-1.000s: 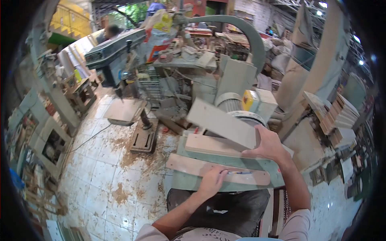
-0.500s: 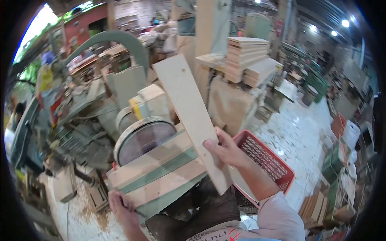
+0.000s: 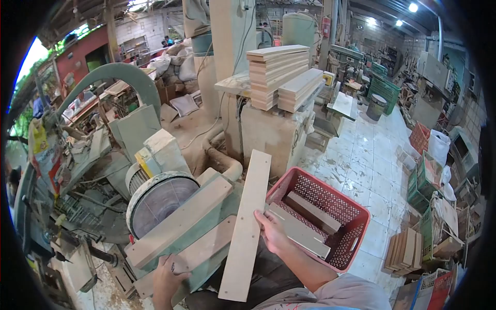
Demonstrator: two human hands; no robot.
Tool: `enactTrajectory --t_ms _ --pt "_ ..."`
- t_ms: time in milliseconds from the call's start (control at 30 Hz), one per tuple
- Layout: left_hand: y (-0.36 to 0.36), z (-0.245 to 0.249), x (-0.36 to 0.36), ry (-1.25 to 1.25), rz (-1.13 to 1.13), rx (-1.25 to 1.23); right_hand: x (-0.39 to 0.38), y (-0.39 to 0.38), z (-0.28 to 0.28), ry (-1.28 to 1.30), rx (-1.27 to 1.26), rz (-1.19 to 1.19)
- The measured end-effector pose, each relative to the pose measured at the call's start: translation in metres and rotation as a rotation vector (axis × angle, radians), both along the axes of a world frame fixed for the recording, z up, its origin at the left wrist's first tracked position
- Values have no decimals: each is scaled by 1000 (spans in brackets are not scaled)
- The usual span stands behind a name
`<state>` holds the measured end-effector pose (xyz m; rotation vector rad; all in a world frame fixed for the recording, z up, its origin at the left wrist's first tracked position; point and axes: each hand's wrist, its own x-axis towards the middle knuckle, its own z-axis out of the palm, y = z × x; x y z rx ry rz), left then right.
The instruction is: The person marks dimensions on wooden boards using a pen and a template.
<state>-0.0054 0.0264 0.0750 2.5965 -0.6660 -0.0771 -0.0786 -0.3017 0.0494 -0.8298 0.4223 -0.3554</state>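
My right hand (image 3: 274, 233) grips a long pale wooden board (image 3: 247, 227) by its right edge, thumb on its face. The board stands nearly upright in view and has small holes. My left hand (image 3: 168, 279) lies over a second board, the lower board (image 3: 209, 244), on the green machine table (image 3: 194, 276), its fingers bent around that board near the left end. Above it on the table rests another similar board, the upper board (image 3: 181, 221). A disc sander's round plate (image 3: 161, 204) stands just behind these boards.
A red plastic crate (image 3: 363, 209) with several boards inside stands at my right. Stacked boards (image 3: 276, 70) sit on a dusty stand beyond it. More wood pieces (image 3: 403, 250) and green crates (image 3: 426, 178) line the right side. A thick hose (image 3: 219, 155) runs behind the sander.
The board in my right hand has swung from leaning left to nearly upright and moved lower. My left hand has shifted onto the lower board. The view has turned rightward, showing boards in the crate.
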Motion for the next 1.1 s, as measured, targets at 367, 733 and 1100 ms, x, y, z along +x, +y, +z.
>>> enactTrajectory --t_ms 367,733,1100 --pt "29 38 -22 125 74 4 -18 -8 -15 86 -82 -2" --pt "124 74 -84 -70 415 -142 -9 54 -18 52 68 299" --pt "95 65 -69 -6 301 -85 0 116 -12 178 -8 1168"
